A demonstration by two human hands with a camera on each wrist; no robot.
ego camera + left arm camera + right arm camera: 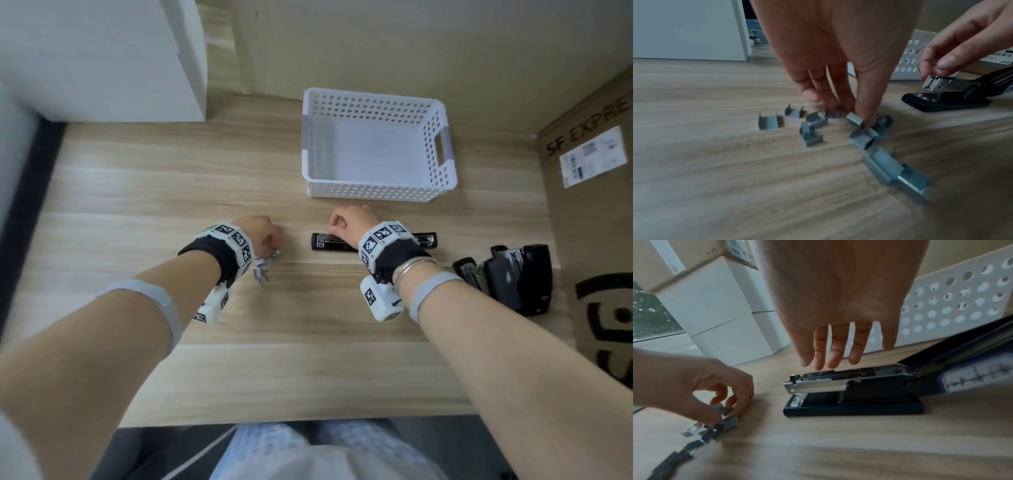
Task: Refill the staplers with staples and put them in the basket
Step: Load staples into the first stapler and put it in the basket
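On the pale wood-grain table (137, 192), the left hand (260, 233) pinches a short grey metal staple strip (855, 120) out of a scatter of U-shaped staple pieces (812, 128) near the table's middle. Just beside them lies a black stapler (853, 395), folded fully open, its shiny steel channel bare. The right hand (352, 222) hovers above it, fingers relaxed, holding nothing. The white perforated plastic basket (442, 171) sits toward the far edge; more black staplers (510, 277) are heaped near the right edge.
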